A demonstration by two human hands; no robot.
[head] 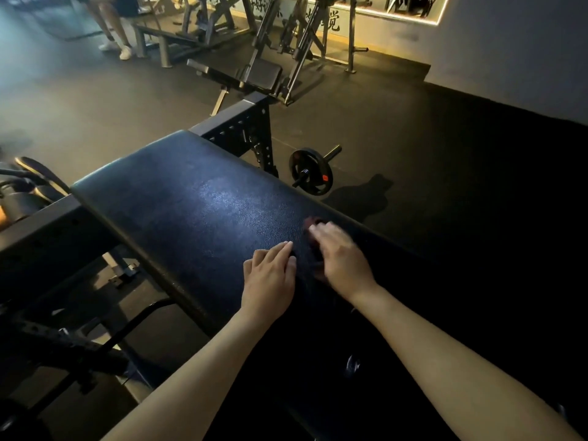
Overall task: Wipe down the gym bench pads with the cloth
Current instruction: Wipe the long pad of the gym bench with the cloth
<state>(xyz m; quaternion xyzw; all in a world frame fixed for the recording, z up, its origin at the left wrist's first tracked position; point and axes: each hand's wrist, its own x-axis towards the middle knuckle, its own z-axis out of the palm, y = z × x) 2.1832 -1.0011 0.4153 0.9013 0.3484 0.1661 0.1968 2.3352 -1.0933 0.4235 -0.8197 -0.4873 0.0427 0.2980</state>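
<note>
Head view, dim gym.

Right hand [343, 259]: palm down, fingers laid out fairly straight, pressing on the cloth [313, 222]. No curl round it is seen, so this is a flat press, not a pinch. Fingertips are motion-blurred.

Cloth: dark, reddish, mostly hidden under the right palm. A bit shows just past the fingertips and a bit at the thumb side. It lies on the bench pad [191, 198], near the pad's right edge.

Left hand [270, 278]: just beside the right hand on its thumb side, apart from the cloth as far as I can tell. Palm flat on the pad, fingers straight and close together, holding nothing.

Pad: black, textured, sheen ahead of both hands, running away from them up and left.

Beyond the right fingertips, on the floor [413, 128]: weight plate [311, 171] on a bar. Past the pad's far end: perforated steel frame [241, 128].
</note>
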